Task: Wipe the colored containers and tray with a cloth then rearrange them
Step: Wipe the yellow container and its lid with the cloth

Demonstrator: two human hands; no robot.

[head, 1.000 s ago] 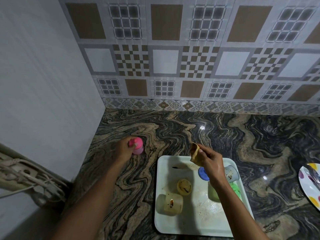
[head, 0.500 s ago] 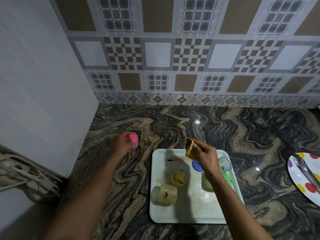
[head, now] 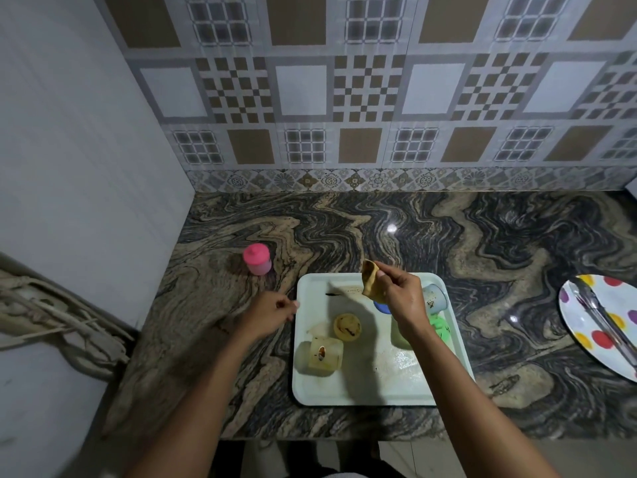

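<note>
Head view: the only camera I have, looking down over both forearms at a marbled counter [head: 482, 243].
Left hand: I see the left hand [head: 270, 313] low and left of centre, just beside the tray's left edge. Its fingers are loosely curled and it holds nothing.
Right hand: the right hand [head: 401, 296] is raised over the top of the tray. Thumb and fingers pinch a tan cloth [head: 370, 281], which stands bunched above the knuckles.
Pink container: the pink container [head: 256, 258] stands upright with its lid on, on the counter up and left of the tray, apart from both hands.
Tray: the white tray [head: 362, 388] sits in the lower centre. I can make out a dark smear near its top edge and pale residue lower down.
On the tray, left half: a yellow container [head: 325, 355] lies on its side, and a yellow lid [head: 347, 326] lies just above and right of it, both stained.
On the tray, right half: a blue lid [head: 382, 307] peeks from under the right hand, and a pale blue container [head: 436, 298] lies tipped near the top right corner. A green container [head: 439, 327] is largely hidden by the forearm, so I cannot tell how it lies.
Far right: a spotted plate [head: 593, 326] carries a metal utensil [head: 599, 319].
Far left: cables [head: 51, 315] run along the wall.
Top: a tiled wall [head: 310, 91].
</note>
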